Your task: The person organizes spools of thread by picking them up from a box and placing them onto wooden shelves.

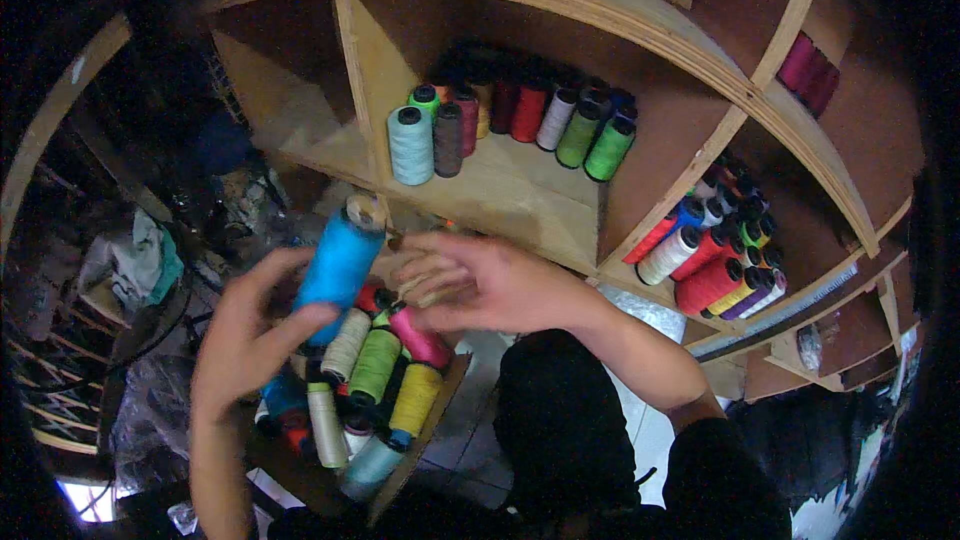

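My left hand (250,335) is wrapped round a large blue thread spool (340,265), tilted with its pale core end up. Just right of that spool is my right hand (465,280); its fingers are bent and smeared by motion, so I cannot tell whether they hold anything. Beneath both hands, a box (425,430) carries several thread spools lying and leaning in a heap. Among them are a pink spool (420,335) under my right hand, a green spool (375,365), a cream spool (346,345), a yellow spool (416,400) and a pale blue spool (370,467).
Ahead stands a wooden shelf (540,210) split into compartments. Its middle one has upright spools, with a light blue spool (411,145) at the left. More spools, including a red spool (708,287), crowd the right compartment. Crumpled plastic (135,265) lies at the left.
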`<state>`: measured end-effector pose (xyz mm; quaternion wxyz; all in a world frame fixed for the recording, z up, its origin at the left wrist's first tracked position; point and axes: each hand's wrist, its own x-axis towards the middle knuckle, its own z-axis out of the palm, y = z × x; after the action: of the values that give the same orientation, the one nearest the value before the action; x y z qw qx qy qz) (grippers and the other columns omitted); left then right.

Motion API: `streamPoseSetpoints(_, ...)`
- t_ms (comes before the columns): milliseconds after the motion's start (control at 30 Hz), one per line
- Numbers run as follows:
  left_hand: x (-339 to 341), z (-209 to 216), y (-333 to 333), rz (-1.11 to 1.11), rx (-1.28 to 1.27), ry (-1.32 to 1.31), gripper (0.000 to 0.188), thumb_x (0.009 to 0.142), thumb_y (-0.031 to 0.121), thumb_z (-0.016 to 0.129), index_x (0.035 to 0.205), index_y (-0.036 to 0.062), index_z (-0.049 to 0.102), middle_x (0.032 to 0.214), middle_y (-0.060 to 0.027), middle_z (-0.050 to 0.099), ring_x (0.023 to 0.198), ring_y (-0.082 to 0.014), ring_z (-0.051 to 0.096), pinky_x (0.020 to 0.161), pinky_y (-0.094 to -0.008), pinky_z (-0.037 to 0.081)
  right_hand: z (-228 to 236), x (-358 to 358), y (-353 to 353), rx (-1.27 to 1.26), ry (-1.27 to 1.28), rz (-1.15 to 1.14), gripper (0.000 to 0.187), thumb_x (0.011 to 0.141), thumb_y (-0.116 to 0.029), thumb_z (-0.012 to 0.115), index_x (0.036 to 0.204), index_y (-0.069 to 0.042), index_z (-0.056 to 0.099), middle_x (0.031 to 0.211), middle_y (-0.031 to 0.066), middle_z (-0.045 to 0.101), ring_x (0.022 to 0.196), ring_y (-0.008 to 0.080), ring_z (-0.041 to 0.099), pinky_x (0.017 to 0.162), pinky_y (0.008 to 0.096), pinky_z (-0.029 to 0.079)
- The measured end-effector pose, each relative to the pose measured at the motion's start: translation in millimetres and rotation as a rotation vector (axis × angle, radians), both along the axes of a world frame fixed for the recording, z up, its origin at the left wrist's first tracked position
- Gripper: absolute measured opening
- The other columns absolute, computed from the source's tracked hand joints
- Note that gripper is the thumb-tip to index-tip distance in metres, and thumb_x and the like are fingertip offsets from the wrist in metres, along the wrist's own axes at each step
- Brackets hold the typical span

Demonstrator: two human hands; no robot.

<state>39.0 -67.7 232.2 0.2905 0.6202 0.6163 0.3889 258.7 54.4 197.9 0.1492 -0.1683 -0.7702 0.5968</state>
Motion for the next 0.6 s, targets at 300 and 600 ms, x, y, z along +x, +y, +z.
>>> streamPoseSetpoints(300, 55.3, -41.5, 56.6, 0.179, 0.111, -0.263, 0.039, 0.082, 0.027, 0.064, 0.11, 0.0002, 0.059, 0.102, -0.0121, 0.058, 0.098, -0.019, 0.053, 0.087, -0.0305, 0.041, -45.7, -16.5, 23.4, -0.016, 0.253, -0.302, 0.045, 0.076, -0.029, 0.07, 0.106, 0.0, 0.057, 0.094, 0.01, 0.065, 0.086, 0.0144, 0.061, 0.078, 0.031, 0.048)
streamPoseSetpoints(600, 9.5, -96.5, 24.6, -0.057, -0.265, 0.53, 0.048, 0.084, 0.038, 0.055, 0.117, 0.0034, 0.051, 0.109, -0.0225, 0.056, 0.1, -0.0338, 0.057, 0.088, -0.0396, 0.043, -61.0, 3.7, 144.3, 0.627, -0.067, -1.052, 0.033, 0.072, -0.028, 0.07, 0.092, -0.003, 0.063, 0.08, 0.0193, 0.064, 0.075, 0.0341, 0.063, 0.069, 0.0419, 0.049)
